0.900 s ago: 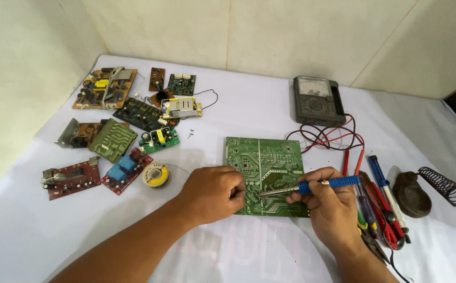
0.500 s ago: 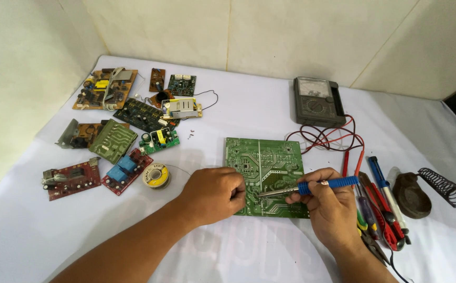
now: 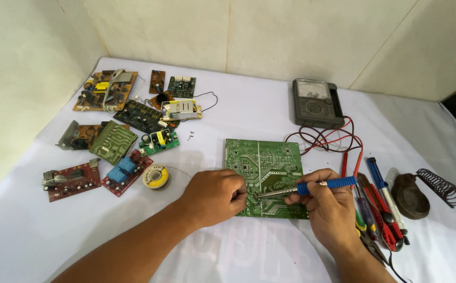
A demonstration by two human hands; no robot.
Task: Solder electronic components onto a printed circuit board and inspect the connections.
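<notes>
- The tabletop (image 3: 249,126) is covered in a smooth white cloth and reaches back to a pale wall.
- A green circuit board (image 3: 263,162), flat and rectangular with fine pale tracks, lies solder side up near the front middle of the tabletop; its long axis runs front to back.
- The left hand (image 3: 215,196) is curled into a loose fist, fingers pressed together, at the board's front left corner; whether it pinches anything I cannot tell.
- The right hand (image 3: 330,209) pinches a soldering iron (image 3: 306,187) by its blue grip at the board's front right corner. The iron's long axis lies roughly left to right, its metal tip pointing left across the board toward the left hand, so the right hand is nearer the grip and the left nearer the tip.
- A grey boxy meter (image 3: 317,103) sits at the back right, red and black leads (image 3: 327,141) looping forward.
- About 9 smaller boards (image 3: 117,120), green, red and brown, crowd the back left corner.
- Hand tools (image 3: 380,209) with red and blue handles lie along the right edge, beside a dark stand with a wire coil (image 3: 422,191).
- 1 small solder spool (image 3: 156,176) rests left of the left hand.
</notes>
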